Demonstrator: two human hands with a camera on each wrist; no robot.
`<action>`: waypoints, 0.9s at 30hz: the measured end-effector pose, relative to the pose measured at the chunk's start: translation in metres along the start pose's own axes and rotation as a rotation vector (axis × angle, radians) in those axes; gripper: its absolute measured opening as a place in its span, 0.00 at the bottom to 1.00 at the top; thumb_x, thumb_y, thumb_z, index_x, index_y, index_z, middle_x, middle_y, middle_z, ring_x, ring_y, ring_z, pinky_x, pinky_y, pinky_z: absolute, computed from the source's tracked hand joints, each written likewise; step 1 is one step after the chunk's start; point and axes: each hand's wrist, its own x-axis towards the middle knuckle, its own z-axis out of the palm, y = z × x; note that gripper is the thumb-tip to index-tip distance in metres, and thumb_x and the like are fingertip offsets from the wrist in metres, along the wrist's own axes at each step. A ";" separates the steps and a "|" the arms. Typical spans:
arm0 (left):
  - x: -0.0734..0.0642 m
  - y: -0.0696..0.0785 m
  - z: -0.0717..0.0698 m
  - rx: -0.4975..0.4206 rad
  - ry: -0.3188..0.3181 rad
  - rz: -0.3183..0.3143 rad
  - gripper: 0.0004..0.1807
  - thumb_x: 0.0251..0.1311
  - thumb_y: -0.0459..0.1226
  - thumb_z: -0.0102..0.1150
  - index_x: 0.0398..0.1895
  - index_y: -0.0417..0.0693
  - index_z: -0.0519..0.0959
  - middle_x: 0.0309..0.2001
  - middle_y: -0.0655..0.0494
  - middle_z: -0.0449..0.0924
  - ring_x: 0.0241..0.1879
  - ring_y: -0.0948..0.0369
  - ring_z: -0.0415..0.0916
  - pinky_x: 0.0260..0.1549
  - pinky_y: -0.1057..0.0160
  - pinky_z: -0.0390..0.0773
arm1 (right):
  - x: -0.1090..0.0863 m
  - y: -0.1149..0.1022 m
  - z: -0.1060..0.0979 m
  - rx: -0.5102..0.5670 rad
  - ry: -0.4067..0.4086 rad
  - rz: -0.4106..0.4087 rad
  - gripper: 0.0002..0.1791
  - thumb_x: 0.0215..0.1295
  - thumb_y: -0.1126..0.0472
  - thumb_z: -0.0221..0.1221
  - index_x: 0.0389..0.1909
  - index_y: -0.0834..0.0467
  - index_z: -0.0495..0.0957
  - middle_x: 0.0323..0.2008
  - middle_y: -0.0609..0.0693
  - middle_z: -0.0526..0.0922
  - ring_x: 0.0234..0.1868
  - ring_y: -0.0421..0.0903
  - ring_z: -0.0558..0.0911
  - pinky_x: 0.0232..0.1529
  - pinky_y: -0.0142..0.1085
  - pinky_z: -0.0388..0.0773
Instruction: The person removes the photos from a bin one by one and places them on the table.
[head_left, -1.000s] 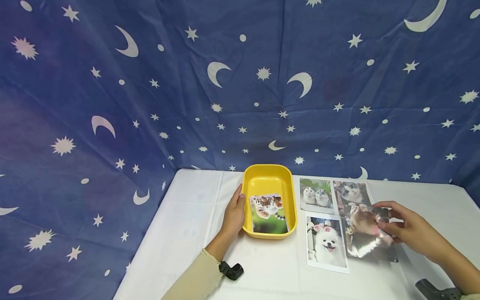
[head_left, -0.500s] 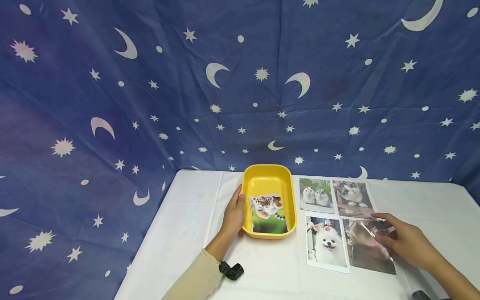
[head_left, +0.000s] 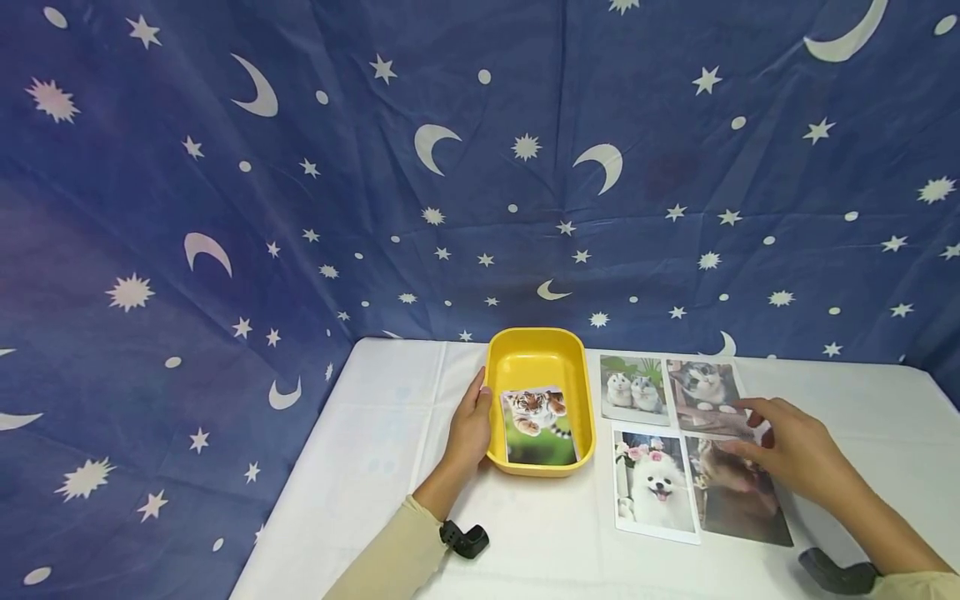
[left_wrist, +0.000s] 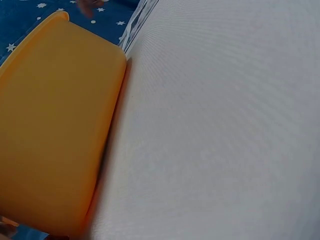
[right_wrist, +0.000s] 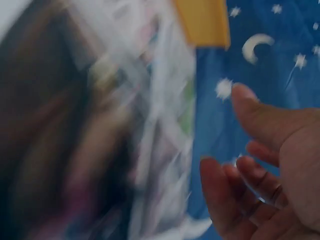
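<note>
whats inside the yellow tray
A tiger cub photo lies face up in the near half of the yellow tray. Anything it covers underneath can't be seen.

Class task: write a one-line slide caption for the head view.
Left hand touches a yellow tray holding a tiger picture; right hand hovers by four pictures on a white table.

White moons [head_left: 613,167] and stars [head_left: 527,147] pattern the blue fabric backdrop [head_left: 360,167] behind the yellow rounded-rectangular tray [head_left: 532,371], with white cloth [head_left: 555,542] beneath.
</note>
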 end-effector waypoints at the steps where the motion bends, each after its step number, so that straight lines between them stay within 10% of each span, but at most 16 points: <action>1: 0.000 0.000 0.000 -0.001 0.001 0.001 0.27 0.81 0.49 0.40 0.80 0.65 0.60 0.79 0.55 0.61 0.78 0.46 0.56 0.77 0.42 0.55 | 0.009 -0.009 -0.002 0.027 0.008 -0.029 0.36 0.52 0.52 0.77 0.59 0.63 0.77 0.38 0.55 0.82 0.30 0.41 0.78 0.22 0.29 0.70; 16: -0.001 0.000 0.000 -0.006 -0.009 0.012 0.27 0.81 0.48 0.39 0.80 0.62 0.60 0.78 0.55 0.62 0.78 0.48 0.56 0.78 0.43 0.55 | 0.152 -0.165 0.016 0.406 -0.279 -0.241 0.28 0.60 0.46 0.72 0.58 0.54 0.82 0.47 0.55 0.85 0.45 0.48 0.82 0.44 0.39 0.83; 27: -0.001 0.000 -0.002 0.002 -0.015 0.012 0.27 0.81 0.47 0.39 0.80 0.63 0.60 0.77 0.54 0.63 0.77 0.48 0.58 0.77 0.43 0.56 | 0.190 -0.203 0.084 0.230 -0.531 -0.272 0.13 0.60 0.54 0.73 0.42 0.56 0.88 0.39 0.47 0.88 0.39 0.42 0.82 0.50 0.38 0.82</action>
